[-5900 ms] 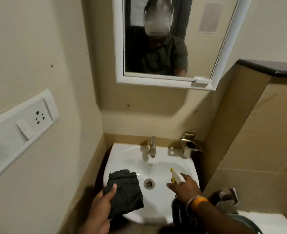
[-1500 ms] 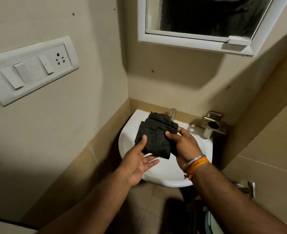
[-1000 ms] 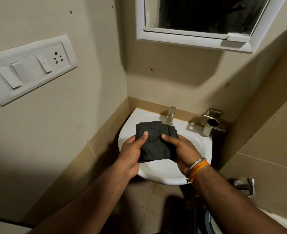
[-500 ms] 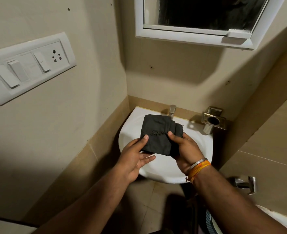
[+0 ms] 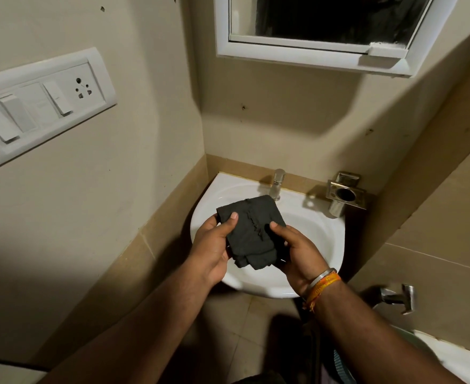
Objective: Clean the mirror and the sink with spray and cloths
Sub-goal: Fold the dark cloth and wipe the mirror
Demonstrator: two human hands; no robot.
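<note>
room: beige walls meet in a corner, with the white sink [image 5: 319, 245] set into it; the mirror [image 5: 322, 48] hangs on the back wall above, a switch plate [image 5: 43, 106] on the left wall.
cloth: a dark folded cloth [image 5: 252, 234], held above the sink's front half, clear of the bowl; its far corner reaches toward the tap [image 5: 277, 184] at the sink's back edge.
left hand: the left hand [image 5: 211, 250] grips the cloth's left edge, thumb on top, fingers curled underneath.
right hand: the right hand [image 5: 297, 253] grips the right edge the same way, thumb pressed on top, fingers hidden below.
step: seemingly folding the cloth into a pad before wiping.
how to do it well: keep the frayed edge tucked inside so a smooth face meets the surface; make the pad flat and palm-sized so pressure spreads evenly; then shift it into one hand.
spray: no bottle is in view, so i cannot tell whether the cloth is damp.
holder: a steel holder [image 5: 346, 194] sits by the sink's back right corner, apart from both hands.
</note>
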